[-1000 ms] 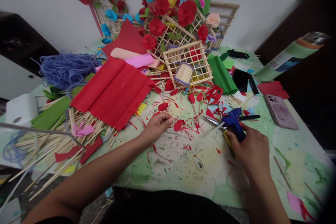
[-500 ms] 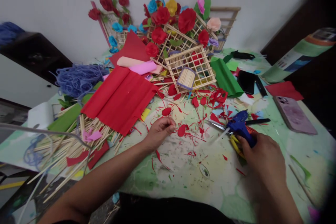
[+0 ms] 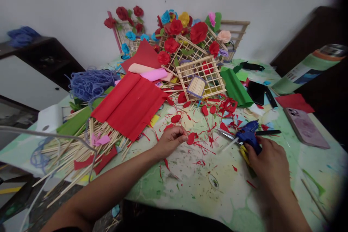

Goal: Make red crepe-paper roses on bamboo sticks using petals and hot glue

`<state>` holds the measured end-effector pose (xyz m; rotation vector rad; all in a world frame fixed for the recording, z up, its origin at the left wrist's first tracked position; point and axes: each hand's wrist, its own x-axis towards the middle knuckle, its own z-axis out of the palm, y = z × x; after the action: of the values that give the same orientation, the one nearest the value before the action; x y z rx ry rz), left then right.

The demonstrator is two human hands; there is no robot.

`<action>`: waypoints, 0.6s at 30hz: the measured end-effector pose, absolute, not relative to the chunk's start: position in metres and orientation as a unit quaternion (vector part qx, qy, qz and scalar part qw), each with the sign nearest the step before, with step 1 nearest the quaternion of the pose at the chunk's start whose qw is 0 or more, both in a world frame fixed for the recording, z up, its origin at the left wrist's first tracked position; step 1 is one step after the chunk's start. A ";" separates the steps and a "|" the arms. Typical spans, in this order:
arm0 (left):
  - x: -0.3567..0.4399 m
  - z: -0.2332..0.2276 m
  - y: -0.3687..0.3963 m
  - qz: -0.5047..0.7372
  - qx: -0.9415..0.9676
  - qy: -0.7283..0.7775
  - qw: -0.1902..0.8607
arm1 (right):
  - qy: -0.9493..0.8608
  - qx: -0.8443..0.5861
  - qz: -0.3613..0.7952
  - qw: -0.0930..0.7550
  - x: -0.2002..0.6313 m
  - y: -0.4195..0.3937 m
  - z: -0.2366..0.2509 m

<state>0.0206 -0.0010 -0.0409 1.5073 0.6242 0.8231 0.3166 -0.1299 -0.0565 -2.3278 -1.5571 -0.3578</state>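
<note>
My left hand (image 3: 172,141) is closed in a pinch above the middle of the table, its fingertips beside a red paper petal (image 3: 191,138). Whatever lies between those fingertips is too small to make out. On the right, my right hand (image 3: 270,161) is wrapped round the handle of a blue glue gun (image 3: 248,133), which has a whitish glue stick (image 3: 228,145) poking out toward the left. Under the glue gun lie scissors (image 3: 225,133) with open blades, along with a yellow-handled tool (image 3: 244,154) partly hidden by my hand. Another red petal (image 3: 175,118) rests behind my left hand.
Red crepe paper (image 3: 133,107) covers a heap of thin wooden sticks (image 3: 63,156) at left, near blue yarn (image 3: 91,83). Stick lattices (image 3: 201,76) with paper flowers stand at the back. A phone (image 3: 307,127) and a bottle (image 3: 307,69) are at right.
The view has tipped, so things appear slightly lower. My left fingertips have come closer to the red petal. My right hand has shifted slightly on the glue gun, which stays in place.
</note>
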 end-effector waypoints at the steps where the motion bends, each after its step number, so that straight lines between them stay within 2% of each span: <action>1: 0.021 -0.041 -0.001 0.356 0.655 0.270 0.609 | -0.545 -0.813 -0.127 0.158 0.317 -0.130 -0.057; 13: 0.022 -0.041 -0.001 0.339 0.669 0.275 0.601 | -0.532 -0.815 -0.122 0.194 0.313 -0.131 -0.056; 18: 0.021 -0.044 0.000 0.353 0.665 0.279 0.596 | -0.495 -0.826 -0.129 0.236 0.307 -0.134 -0.046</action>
<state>0.0214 -0.0005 -0.0436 1.5449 0.6469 0.8190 0.3065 -0.1340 -0.0465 -2.2648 -1.3583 -0.3545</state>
